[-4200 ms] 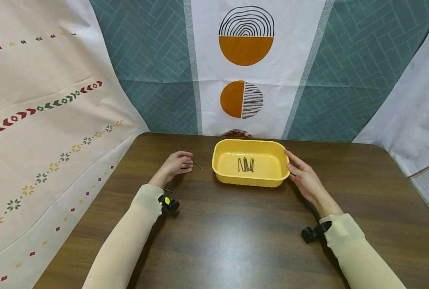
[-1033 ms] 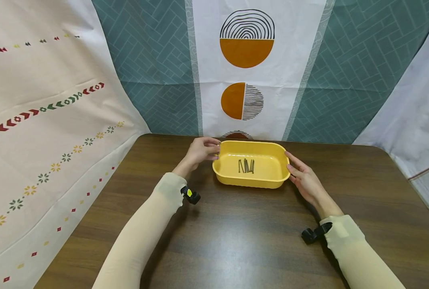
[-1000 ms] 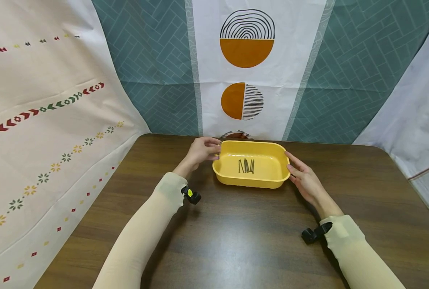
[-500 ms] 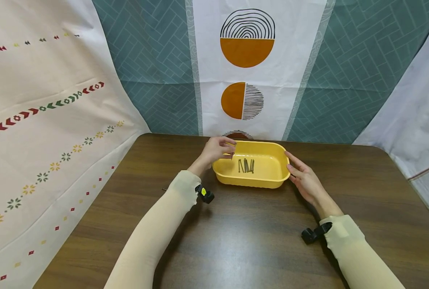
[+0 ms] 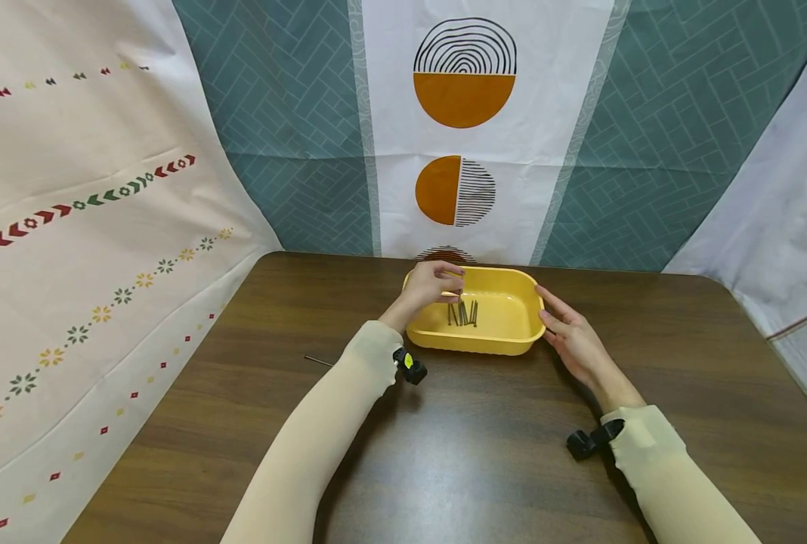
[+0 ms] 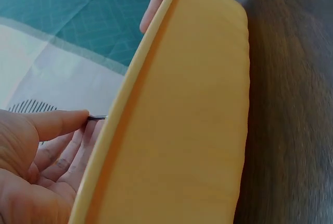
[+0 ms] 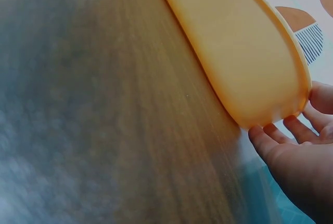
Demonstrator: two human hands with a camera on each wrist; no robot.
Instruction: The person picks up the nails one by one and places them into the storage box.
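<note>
A yellow plastic tray (image 5: 474, 345) stands near the table's back edge, with several long, thin nails (image 5: 463, 314) lying side by side on its floor. Over the tray's left half, my left hand (image 5: 428, 287) pinches one more nail between thumb and fingertips. In the left wrist view that nail (image 6: 98, 117) shows just past the thumb tip, partly hidden behind the tray rim. My right hand (image 5: 572, 332) holds the tray's right end. The right wrist view shows the thumb (image 7: 321, 98) at the rim and the fingers (image 7: 263, 139) against the outer wall.
Another nail (image 5: 318, 360) lies on the brown wooden table (image 5: 444, 453) left of the tray, partly behind the left forearm. Patterned cloths (image 5: 295, 151) hang behind the table and along its sides.
My left hand has picked up a nail from the table left of the tray and carried it right, over the rim, above the nails inside. The right hand keeps its hold.
</note>
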